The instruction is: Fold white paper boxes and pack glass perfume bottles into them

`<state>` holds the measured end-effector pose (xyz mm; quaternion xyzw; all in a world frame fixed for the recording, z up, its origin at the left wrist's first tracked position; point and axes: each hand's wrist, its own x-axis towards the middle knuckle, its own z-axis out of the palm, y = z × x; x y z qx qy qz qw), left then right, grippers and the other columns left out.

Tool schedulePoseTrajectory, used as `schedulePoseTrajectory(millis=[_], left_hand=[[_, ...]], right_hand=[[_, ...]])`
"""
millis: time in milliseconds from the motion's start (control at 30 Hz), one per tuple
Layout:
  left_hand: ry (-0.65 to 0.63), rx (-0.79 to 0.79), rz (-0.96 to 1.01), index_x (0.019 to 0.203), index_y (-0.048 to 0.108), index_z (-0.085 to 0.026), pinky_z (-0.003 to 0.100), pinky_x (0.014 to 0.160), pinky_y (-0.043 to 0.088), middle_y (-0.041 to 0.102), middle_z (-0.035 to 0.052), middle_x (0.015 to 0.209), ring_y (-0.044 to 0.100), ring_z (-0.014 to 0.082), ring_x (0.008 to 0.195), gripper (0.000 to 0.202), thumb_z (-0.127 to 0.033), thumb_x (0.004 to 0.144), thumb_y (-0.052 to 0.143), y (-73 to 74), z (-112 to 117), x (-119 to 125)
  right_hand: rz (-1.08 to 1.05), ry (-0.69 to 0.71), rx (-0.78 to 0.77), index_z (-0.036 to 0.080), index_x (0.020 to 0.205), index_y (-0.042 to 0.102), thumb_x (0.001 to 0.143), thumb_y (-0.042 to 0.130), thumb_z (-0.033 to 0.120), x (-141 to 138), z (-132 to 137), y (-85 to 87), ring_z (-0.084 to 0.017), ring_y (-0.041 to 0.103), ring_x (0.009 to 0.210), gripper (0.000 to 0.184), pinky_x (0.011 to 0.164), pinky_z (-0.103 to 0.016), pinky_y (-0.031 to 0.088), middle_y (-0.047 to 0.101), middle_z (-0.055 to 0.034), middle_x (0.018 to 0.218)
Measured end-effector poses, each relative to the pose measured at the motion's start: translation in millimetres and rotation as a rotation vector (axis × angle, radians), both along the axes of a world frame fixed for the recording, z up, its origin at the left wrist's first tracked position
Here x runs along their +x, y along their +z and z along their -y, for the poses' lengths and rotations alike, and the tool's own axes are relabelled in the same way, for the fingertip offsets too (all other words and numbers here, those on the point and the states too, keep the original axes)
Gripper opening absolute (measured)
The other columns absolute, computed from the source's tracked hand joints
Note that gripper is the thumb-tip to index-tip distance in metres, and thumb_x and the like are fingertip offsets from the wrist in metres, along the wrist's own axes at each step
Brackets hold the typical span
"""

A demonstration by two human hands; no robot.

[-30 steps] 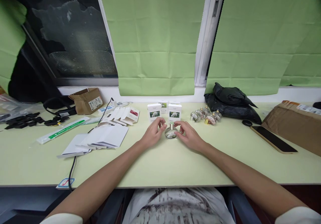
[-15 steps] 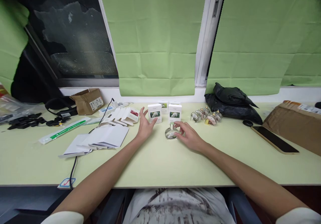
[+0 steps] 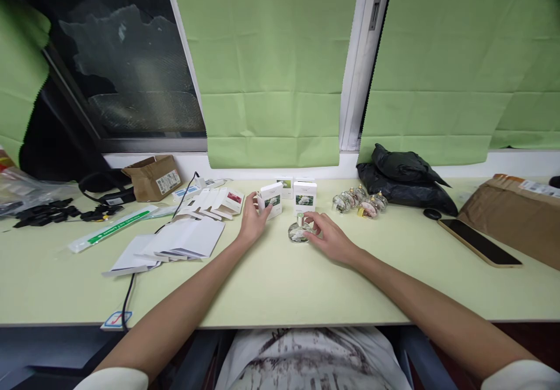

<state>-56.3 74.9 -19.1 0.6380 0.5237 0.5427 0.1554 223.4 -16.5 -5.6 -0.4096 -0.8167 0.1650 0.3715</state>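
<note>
My left hand has its thumb and fingers round the left side of a small white perfume box with a white-flower picture; the box stands turned a little. My right hand has its fingers at the right side of a clear, rounded perfume bottle with a pale green-topped neck, upright on the table. Just behind the bottle is a second flower-print box, and more boxes stand farther back. Several decorated perfume bottles lie clustered to the right of my right hand.
Flattened white cartons lie to the left on the table, crossed by a black cable. A small brown box is behind them. Toward the right are black plastic bags, a phone and a large cardboard package.
My left hand has closed on the left perfume box, which has turned slightly. My right hand and the bottle beside it stay where they were.
</note>
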Motion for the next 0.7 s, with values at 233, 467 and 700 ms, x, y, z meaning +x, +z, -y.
schedulePoseTrajectory(millis=[233,467,700], left_hand=[[0.014,0.006,-0.073,0.128,0.050,-0.022,0.041,0.098,0.049,0.058,0.0120,0.130,0.058,0.0267,0.117,0.048,-0.050,0.093,0.068,7.4,8,3],[-0.002,-0.019,-0.056,0.121,0.050,-0.024,0.041,0.096,0.049,0.062,0.0089,0.120,0.060,0.0254,0.112,0.042,-0.051,0.094,0.068,8.6,10,6],[-0.008,-0.026,-0.033,0.122,0.050,-0.023,0.040,0.097,0.050,0.063,0.0101,0.124,0.062,0.0257,0.112,0.044,-0.052,0.093,0.068,8.4,9,6]], right_hand=[[-0.001,-0.006,-0.007,0.027,0.144,0.052,0.101,0.061,0.036,-3,0,1.2,-0.023,0.059,0.098,0.045,0.091,-0.041,0.052,0.063,-0.0081,0.115],[0.014,0.031,0.038,0.026,0.122,0.061,0.102,0.061,0.036,-7,2,6.5,-0.026,0.058,0.106,0.022,0.092,-0.040,0.049,0.065,-0.0075,0.115],[0.030,0.022,0.040,0.024,0.111,0.061,0.102,0.062,0.040,-10,-2,5.0,-0.026,0.057,0.105,0.019,0.092,-0.040,0.047,0.065,-0.0073,0.111]])
